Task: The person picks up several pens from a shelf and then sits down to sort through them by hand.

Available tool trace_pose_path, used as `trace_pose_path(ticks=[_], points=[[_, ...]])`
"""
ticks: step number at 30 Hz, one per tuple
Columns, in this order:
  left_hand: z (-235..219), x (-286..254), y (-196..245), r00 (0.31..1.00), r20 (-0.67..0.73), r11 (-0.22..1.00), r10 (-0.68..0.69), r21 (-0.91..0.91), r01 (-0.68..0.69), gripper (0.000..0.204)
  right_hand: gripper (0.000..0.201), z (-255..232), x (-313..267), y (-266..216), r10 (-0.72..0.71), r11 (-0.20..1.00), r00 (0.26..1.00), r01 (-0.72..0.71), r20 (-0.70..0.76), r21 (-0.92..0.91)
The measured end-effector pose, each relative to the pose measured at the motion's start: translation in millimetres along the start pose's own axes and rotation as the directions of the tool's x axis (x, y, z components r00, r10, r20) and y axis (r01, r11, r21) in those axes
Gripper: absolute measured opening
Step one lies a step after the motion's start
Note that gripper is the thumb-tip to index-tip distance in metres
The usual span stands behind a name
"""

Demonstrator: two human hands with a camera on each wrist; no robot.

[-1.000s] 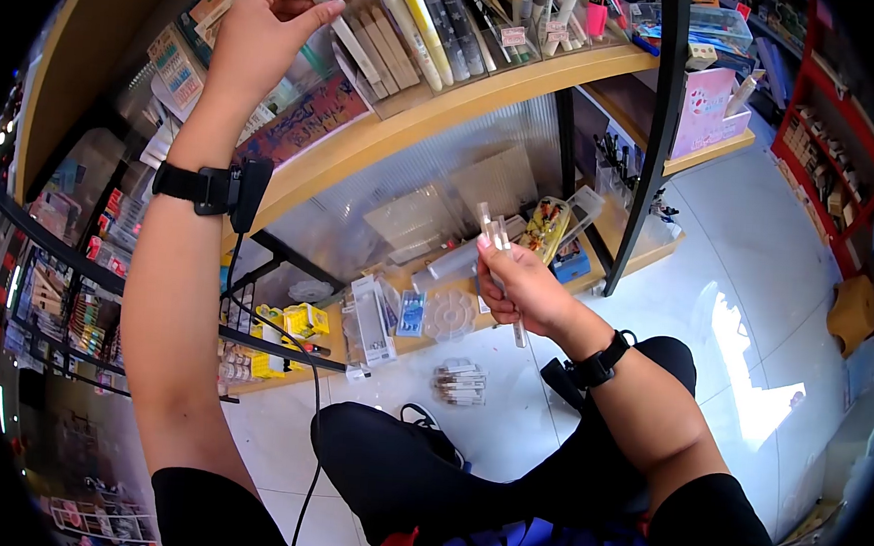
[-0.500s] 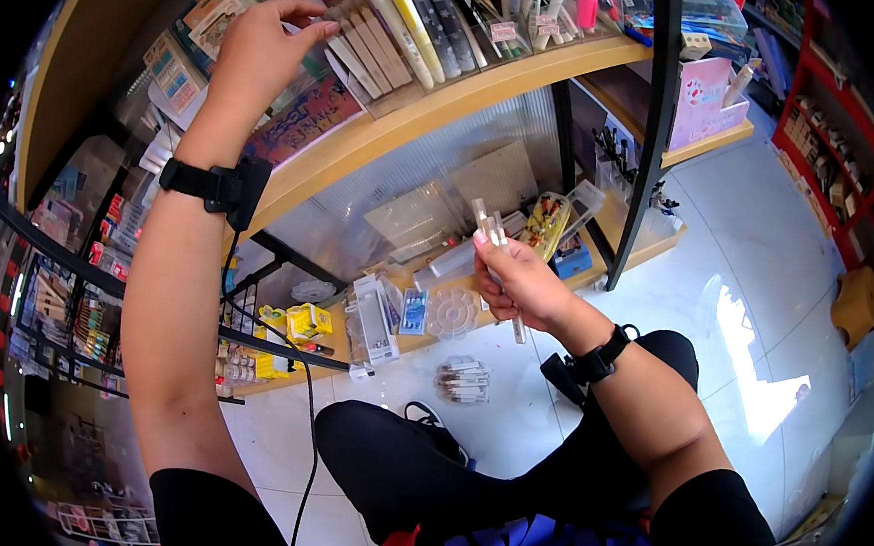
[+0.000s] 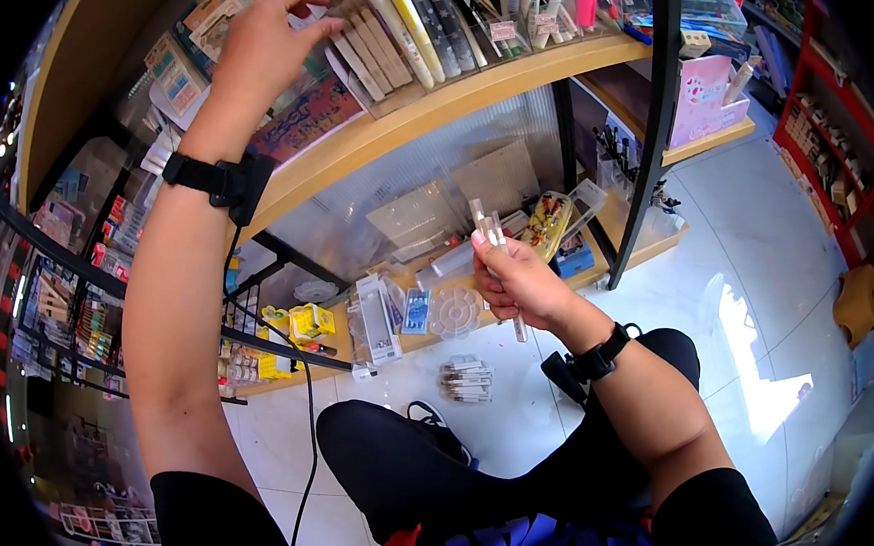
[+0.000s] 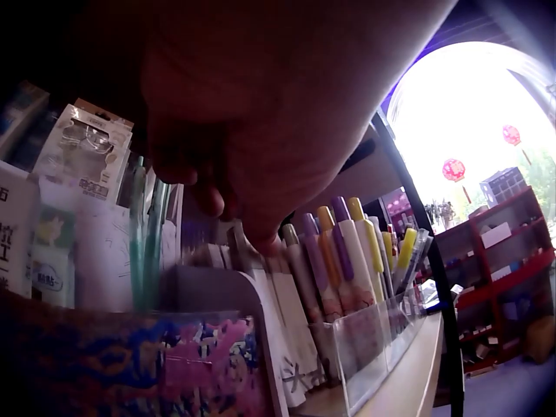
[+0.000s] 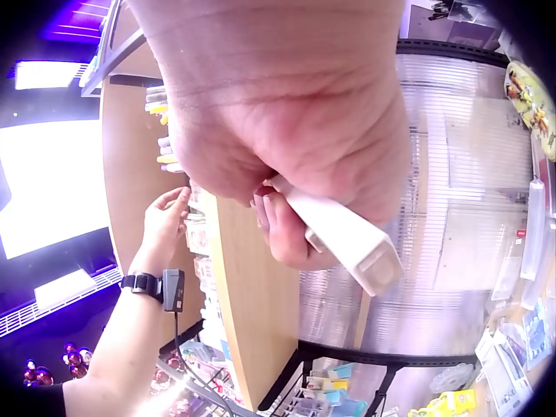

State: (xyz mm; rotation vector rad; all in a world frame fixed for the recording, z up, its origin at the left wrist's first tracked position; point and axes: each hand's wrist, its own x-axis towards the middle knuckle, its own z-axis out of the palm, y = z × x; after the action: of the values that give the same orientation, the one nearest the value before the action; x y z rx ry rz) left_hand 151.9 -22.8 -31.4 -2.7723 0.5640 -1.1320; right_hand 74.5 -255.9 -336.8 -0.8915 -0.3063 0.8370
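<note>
My left hand (image 3: 263, 47) reaches over the upper shelf, thumb and index fingertips apart at the end of a row of slim beige boxes (image 3: 380, 54). In the left wrist view, the thumb tip touches the top of these pale boxes (image 4: 291, 321), beside markers in a clear holder (image 4: 352, 356). Farther down, in front of the lower shelf, my right hand (image 3: 524, 283) grips several slim clear-and-white cases (image 3: 492, 226), which stick out past the thumb. The square end of one white case (image 5: 347, 234) shows below the palm in the right wrist view.
Yellow and purple markers (image 3: 404, 26) stand along the wooden upper shelf (image 3: 448, 94). On the lower shelf lie a round clear palette (image 3: 453, 312) and a long white box (image 3: 379, 320). Several slim packs (image 3: 467, 379) lie on the tiled floor. A black post (image 3: 655, 136) rises at the right.
Over the last second the left hand has come slightly down and its fingertips have shifted a little along the boxes. The right hand keeps its hold, nearly still. The view has tilted slightly.
</note>
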Motion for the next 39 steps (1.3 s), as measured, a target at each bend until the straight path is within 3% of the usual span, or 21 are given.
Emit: trace_pose_path(ticks=[2,3,5,7,8,9,10,11,12,15,17,21,24,27,31,35,39], points=[[-7.1,-3.2,12.2,0.982,-0.187,0.999,0.023,0.053,-0.014,0.038,0.046,-3.7,-1.0,-0.3,0.002,1.000,1.000,-0.002,0.007,0.013],[-11.5,-9.0,20.4,0.974,-0.176,0.977,-0.139,-0.182,0.107,0.037,0.045,-4.2,-0.7,-1.7,0.006,1.000,0.999,-0.006,0.036,0.007],[-19.9,-36.8,50.8,0.947,-0.238,0.800,-0.215,-0.599,0.031,0.034,0.042,-2.1,-5.6,-5.6,0.023,1.000,0.998,-0.024,0.057,0.014],[-32.6,-84.6,95.7,0.965,0.088,0.478,-0.246,-0.855,0.200,0.029,0.042,-2.5,-5.8,-6.7,0.021,0.999,0.995,-0.024,0.095,0.035],[-23.1,-108.3,106.1,0.967,0.190,0.508,-0.171,-0.824,0.252,0.028,0.044,-3.4,-7.3,-5.5,0.024,0.998,0.989,-0.032,0.143,0.049],[-15.3,-128.0,120.5,0.917,0.377,0.504,-0.128,-0.772,0.387,0.023,0.040,-2.0,-9.2,-7.0,0.025,0.996,0.986,-0.038,0.163,0.079],[-1.1,-144.9,136.3,0.806,0.573,0.308,-0.148,-0.748,0.588,0.020,0.040,-2.1,-10.3,-7.3,0.028,0.996,0.987,-0.042,0.160,0.084],[13.2,-157.8,140.8,0.720,0.681,0.266,-0.134,-0.675,0.688,0.018,0.036,-3.1,-10.8,-6.7,0.037,0.995,0.981,-0.053,0.191,0.081],[32.5,-173.3,146.8,0.750,0.638,0.317,-0.175,-0.685,0.656,0.017,0.033,-3.4,-11.7,-7.2,0.046,0.995,0.974,-0.065,0.220,0.079],[68.7,-201.5,162.6,0.748,0.598,0.251,-0.288,-0.707,0.661,0.028,0.024,-1.6,-12.1,-7.0,0.046,0.995,0.960,-0.067,0.276,0.069],[89.0,-207.7,165.6,0.711,0.628,-0.011,-0.317,-0.752,0.659,0.032,0.020,-4.8,-12.0,-5.6,0.066,0.996,0.954,-0.081,0.291,0.040],[100.2,-218.5,155.6,0.742,0.613,-0.065,-0.271,-0.781,0.621,0.032,0.024,-4.6,-11.7,-8.2,0.043,0.998,0.951,-0.023,0.307,-0.066],[95.6,-221.2,148.3,0.733,0.585,-0.055,-0.348,-0.793,0.607,0.029,0.026,-5.9,-11.2,-8.9,0.065,0.997,0.933,-0.044,0.354,-0.067],[87.6,-222.4,137.7,0.683,0.568,-0.221,-0.459,-0.818,0.531,0.033,0.035,-1.4,-13.2,-13.3,0.039,0.997,0.942,-0.016,0.333,-0.070],[69.2,-218.4,115.9,0.705,0.501,-0.150,-0.502,-0.853,0.500,0.033,0.037,-2.3,-12.2,-11.8,0.043,0.998,0.946,-0.028,0.321,-0.052],[54.1,-212.6,114.6,0.691,0.483,-0.106,-0.537,-0.852,0.513,0.037,0.037,-4.2,-12.0,-12.2,0.043,0.998,0.937,-0.028,0.347,-0.051],[44.5,-207.5,113.3,0.720,0.441,-0.031,-0.536,-0.863,0.505,0.039,0.033,-3.9,-11.5,-11.7,0.039,0.999,0.938,-0.035,0.344,-0.019]])
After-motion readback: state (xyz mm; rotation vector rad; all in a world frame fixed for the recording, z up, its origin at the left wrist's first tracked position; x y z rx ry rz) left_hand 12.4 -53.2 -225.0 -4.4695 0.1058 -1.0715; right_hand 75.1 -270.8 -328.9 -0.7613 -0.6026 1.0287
